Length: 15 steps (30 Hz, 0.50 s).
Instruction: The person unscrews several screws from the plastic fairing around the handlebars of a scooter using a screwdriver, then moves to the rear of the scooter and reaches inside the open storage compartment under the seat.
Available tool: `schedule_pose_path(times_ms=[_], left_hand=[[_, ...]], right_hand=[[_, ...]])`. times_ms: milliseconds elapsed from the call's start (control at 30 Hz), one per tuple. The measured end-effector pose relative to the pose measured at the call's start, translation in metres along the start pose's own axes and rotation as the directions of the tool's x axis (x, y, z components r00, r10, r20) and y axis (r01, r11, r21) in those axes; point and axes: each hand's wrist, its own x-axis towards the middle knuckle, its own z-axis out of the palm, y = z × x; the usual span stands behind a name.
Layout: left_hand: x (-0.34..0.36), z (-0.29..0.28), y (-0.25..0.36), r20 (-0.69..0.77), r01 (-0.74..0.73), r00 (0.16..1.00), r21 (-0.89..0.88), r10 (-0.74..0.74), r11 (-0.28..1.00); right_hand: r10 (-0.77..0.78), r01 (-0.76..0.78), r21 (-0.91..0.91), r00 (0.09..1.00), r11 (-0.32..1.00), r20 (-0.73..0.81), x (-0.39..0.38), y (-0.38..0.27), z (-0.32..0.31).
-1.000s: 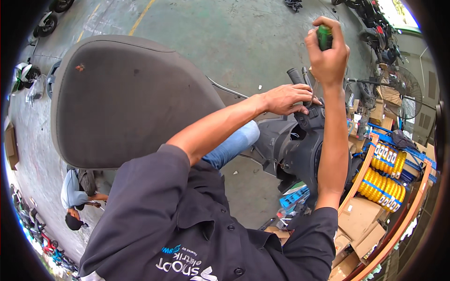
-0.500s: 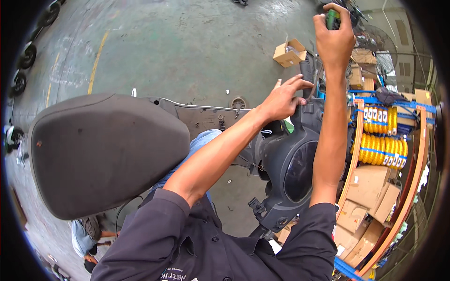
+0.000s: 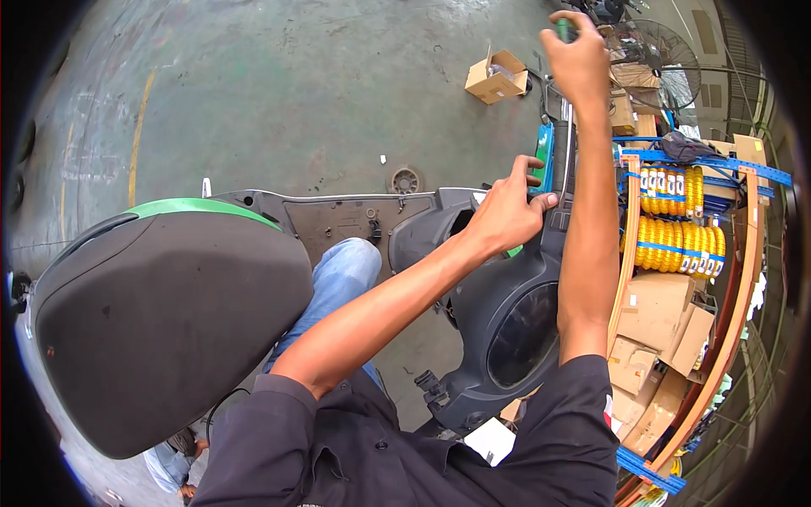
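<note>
My left hand [image 3: 511, 207] reaches over the dark scooter front [image 3: 507, 321]. Its fingers are apart, with the thumb tip at the inner end of the black handlebar grip [image 3: 560, 160]. Farther out, my right hand [image 3: 581, 63] is closed around a green-handled screwdriver [image 3: 564, 30]; most of the handle is covered by my fingers. A thin metal rod [image 3: 568, 144] runs along the grip below this hand; I cannot tell whether it is the tool's shaft or a lever. The round dark display [image 3: 524, 334] lies between my forearms.
The scooter's black seat [image 3: 169, 313] fills the left side. On the right, a shelf rack [image 3: 629, 245] holds yellow coils [image 3: 672, 245] and cardboard boxes [image 3: 659, 313]. An open carton [image 3: 497, 80] and a round metal part [image 3: 405, 181] are on the floor. A fan [image 3: 667, 63] stands beyond.
The whole view has shifted, and a green side panel now shows beside the seat. My left fingers are more bent and the index finger has lifted. My right hand stays closed on the screwdriver.
</note>
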Motion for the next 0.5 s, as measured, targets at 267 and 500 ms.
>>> schedule_pose_path(times_ms=[267, 500], left_hand=[[-0.022, 0.019, -0.031, 0.025, 0.088, 0.996, -0.248, -0.085, 0.965], [-0.022, 0.055, -0.045, -0.243, -0.017, 0.969, -0.271, -0.051, 0.962]], right_hand=[[-0.123, 0.122, -0.063, 0.992, 0.991, -0.020, 0.005, -0.001, 0.034], [0.274, -0.253, -0.105, 0.898, 0.962, 0.345, 0.006, 0.084, 0.048]])
